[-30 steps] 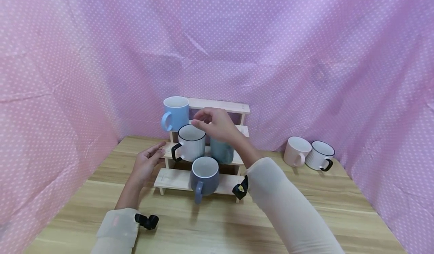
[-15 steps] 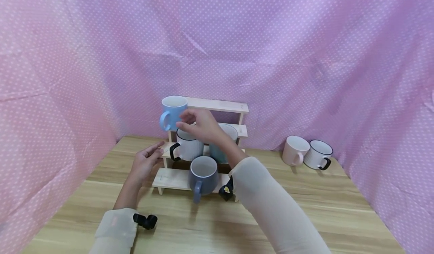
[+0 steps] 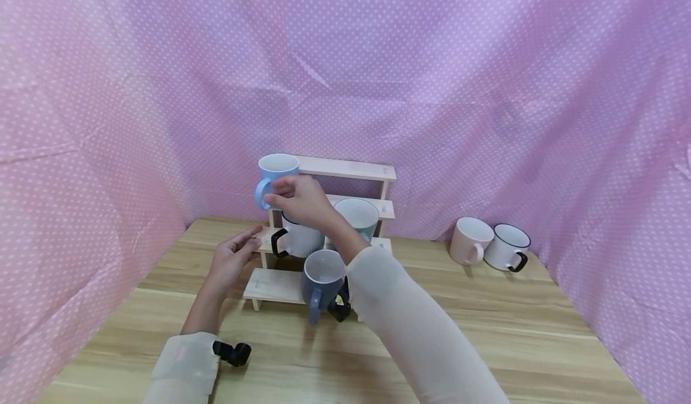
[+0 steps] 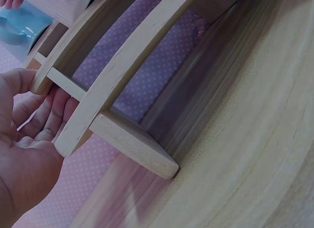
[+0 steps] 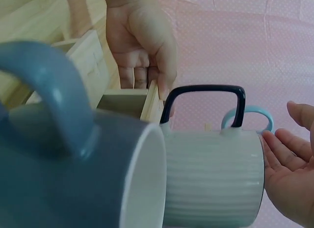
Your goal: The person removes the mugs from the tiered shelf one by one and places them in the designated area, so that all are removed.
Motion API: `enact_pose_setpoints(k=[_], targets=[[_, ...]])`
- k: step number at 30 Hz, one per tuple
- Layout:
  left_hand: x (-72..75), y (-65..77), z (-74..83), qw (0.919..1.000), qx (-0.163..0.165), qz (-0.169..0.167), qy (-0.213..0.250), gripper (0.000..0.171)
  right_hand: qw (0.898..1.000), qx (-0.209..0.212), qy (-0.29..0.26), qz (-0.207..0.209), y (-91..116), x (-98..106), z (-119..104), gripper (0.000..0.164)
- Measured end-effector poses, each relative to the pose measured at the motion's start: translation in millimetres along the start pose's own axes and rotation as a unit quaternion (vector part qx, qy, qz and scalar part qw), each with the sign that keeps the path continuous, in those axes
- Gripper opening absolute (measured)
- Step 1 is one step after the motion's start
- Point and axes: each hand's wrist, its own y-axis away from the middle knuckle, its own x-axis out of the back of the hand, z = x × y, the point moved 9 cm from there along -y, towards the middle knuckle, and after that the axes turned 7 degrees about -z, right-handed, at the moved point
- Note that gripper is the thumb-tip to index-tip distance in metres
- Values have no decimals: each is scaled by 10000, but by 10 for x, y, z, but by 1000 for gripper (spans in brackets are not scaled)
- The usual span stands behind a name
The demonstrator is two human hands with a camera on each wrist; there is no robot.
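In the head view my left hand (image 3: 229, 263) is at the left end of a stepped wooden shelf (image 3: 275, 284). The left wrist view shows its thumb on a plank end, fingers curled behind it. My right hand (image 3: 302, 200) reaches over the shelf to the light blue mug (image 3: 278, 164) on an upper step, fingers in front of its side near the handle. In the right wrist view, thumb and fingers are spread beside that handle (image 5: 248, 117). Below stands a white ribbed mug (image 3: 302, 239) with black handle, partly hidden by the right hand.
A grey-blue mug (image 3: 324, 275) stands on the lowest step, handle toward me. Behind my right wrist is a green mug (image 3: 357, 212). A pale pink mug (image 3: 471, 242) and another black-handled white mug (image 3: 507, 248) stand at the table's back right. A dotted pink curtain (image 3: 345, 116) hangs behind.
My right hand has moved left, from above the white ribbed mug to the light blue mug's handle, uncovering the green mug's rim. The left hand stays put at the shelf.
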Motion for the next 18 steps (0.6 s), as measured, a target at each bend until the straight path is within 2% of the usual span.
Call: enact_pose_setpoints(k=[2,6,9,12,18], targets=[[-7,3,2,10000,-21,-14,20,53,10000,-59,-61,-3,-25,-22,4,40],[-14,8,3,10000,-15,-29,37,52,9977,-255,-615,-85,-84,-77,39,37],[-15,8,1,10000,10,-18,41,52,9907,-533,-1241,-131,-112,-113,82,36],[-14,-1,-3,10000,12,2,29,51,9830,-800,-1646,-164,-125,-133,110,34],[-16,-24,-11,10000,-14,53,39,48,9688,-1194,-2143,-355,-141,-174,134,29]])
